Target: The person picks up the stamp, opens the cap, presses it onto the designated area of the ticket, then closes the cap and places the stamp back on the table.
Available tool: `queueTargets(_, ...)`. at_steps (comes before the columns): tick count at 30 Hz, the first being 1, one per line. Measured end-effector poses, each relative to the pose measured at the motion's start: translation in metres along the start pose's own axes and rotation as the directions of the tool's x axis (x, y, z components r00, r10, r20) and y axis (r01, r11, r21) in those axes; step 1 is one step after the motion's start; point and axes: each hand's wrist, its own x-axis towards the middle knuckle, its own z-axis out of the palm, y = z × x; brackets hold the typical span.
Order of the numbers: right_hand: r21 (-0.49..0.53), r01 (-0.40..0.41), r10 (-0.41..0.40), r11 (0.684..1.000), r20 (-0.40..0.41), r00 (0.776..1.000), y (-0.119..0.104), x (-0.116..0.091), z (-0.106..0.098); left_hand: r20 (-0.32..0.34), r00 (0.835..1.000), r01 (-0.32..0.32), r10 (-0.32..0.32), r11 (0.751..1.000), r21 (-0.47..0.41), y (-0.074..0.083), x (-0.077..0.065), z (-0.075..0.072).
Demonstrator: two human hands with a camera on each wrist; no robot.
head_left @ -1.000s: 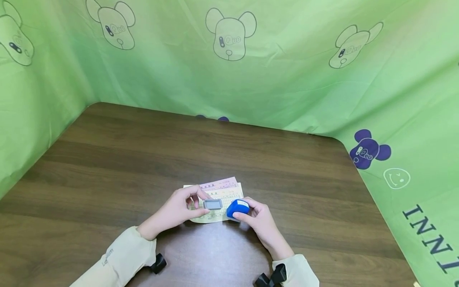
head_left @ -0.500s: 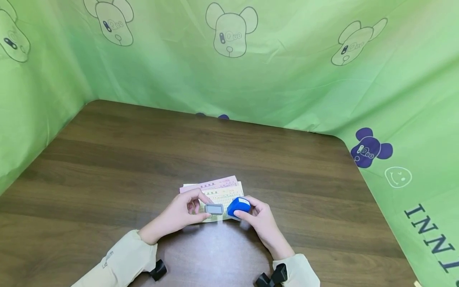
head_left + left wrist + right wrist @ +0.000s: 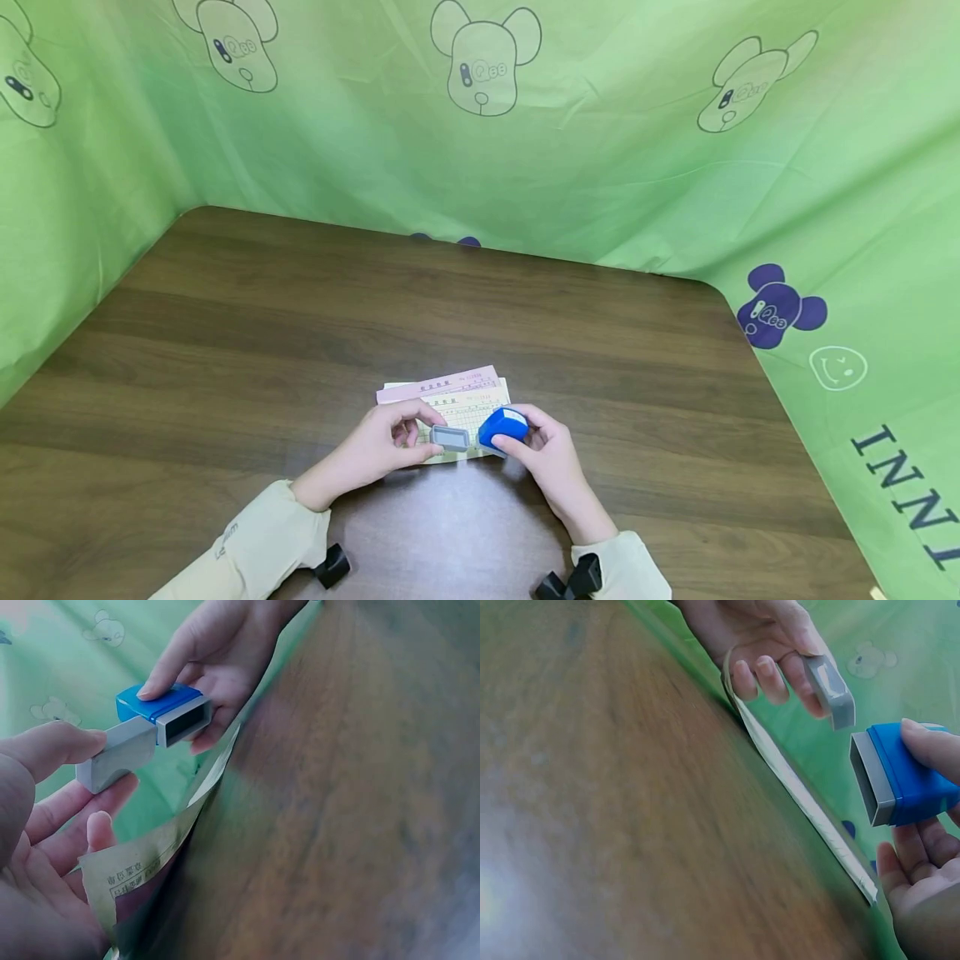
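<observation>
My left hand (image 3: 393, 435) pinches a small grey stamp cap (image 3: 451, 438) between thumb and finger, its hollow side facing up toward the head camera. Across from it, my right hand (image 3: 553, 446) grips a blue stamp (image 3: 501, 426) by its body. The stamp's grey-framed end (image 3: 871, 780) points toward the left hand, with a gap between it and the cap in the right wrist view. Beneath both hands lie printed paper slips, a yellowish one (image 3: 480, 402) overlapping a pink one (image 3: 438, 387). In the left wrist view the near edge of the paper (image 3: 142, 862) curls up beside the left fingers.
A brown wood-grain table (image 3: 315, 317) spreads around the slips. Green curtain (image 3: 360, 125) with cartoon bear heads encloses its back and sides. Black straps (image 3: 332, 567) show at both pale sleeves (image 3: 273, 533).
The left hand and cap have shifted slightly right and nearer, uncovering the pink slip's left end. The cap has tilted a little. The stamp has moved slightly right and up in the head view.
</observation>
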Motion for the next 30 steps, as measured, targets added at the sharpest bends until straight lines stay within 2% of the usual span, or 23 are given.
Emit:
queueTargets(6, -0.002, 0.099, -0.099, 0.995, -0.007, 0.995, -0.001, -0.003, 0.003, 0.010, 1.000, 0.000, -0.001, 1.000, 0.020, 0.000, -0.001, 0.001)
queueTargets(16, 0.051, 0.257, -0.260, 0.965, 0.048, 0.964, -0.002, -0.007, 0.012, 0.032, 0.999, -0.033, 0.032, 0.999, 0.034, -0.005, -0.001, 0.002)
queueTargets(24, 0.076, 0.326, -0.332, 0.942, 0.077, 0.940, -0.003, -0.009, 0.018, 0.056, 0.998, -0.029, 0.027, 0.999, 0.044, -0.002, -0.002, 0.003)
queueTargets(30, 0.085, 0.337, -0.344, 0.938, 0.092, 0.934, -0.001, -0.009, 0.020, 0.072, 0.997, -0.031, 0.027, 0.998, 0.046, -0.002, -0.002, 0.004)
